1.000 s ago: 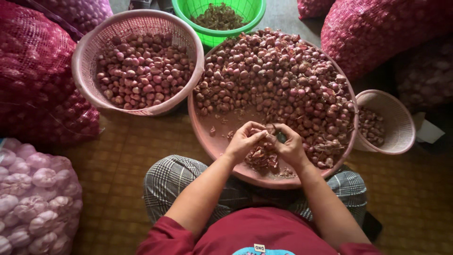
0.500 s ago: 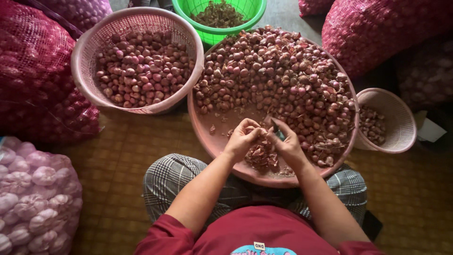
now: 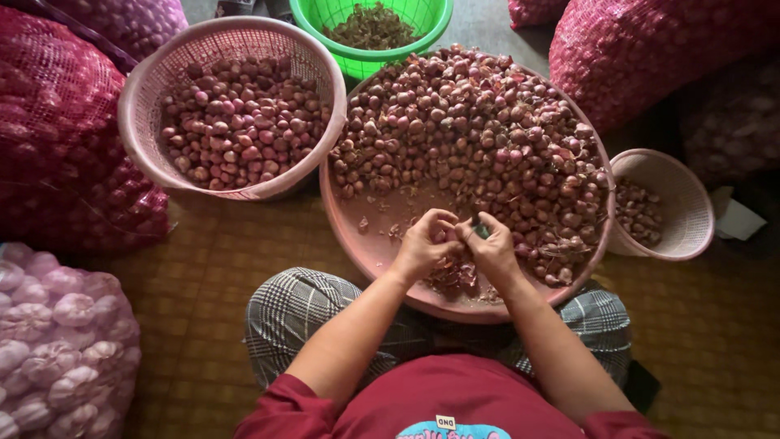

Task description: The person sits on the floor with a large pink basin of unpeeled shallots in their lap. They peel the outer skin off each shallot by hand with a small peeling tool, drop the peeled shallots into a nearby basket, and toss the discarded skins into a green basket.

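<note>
Our left hand (image 3: pixel 422 244) and right hand (image 3: pixel 490 244) pinch one shallot together over the big pink basin (image 3: pixel 357 236), mostly untrimmed; the pink basket (image 3: pixel 138 122) sits half full.

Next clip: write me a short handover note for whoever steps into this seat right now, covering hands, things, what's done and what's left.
Left hand and right hand meet over the near edge of the big pink basin, working one shallot; a small dark tool shows in the right hand.
Done: pink basket at left holds cleaner shallots; peel scraps lie under the hands; green basket holds trimmings.
Left: the large heap in the basin. Small basket at right holds a few.
</note>
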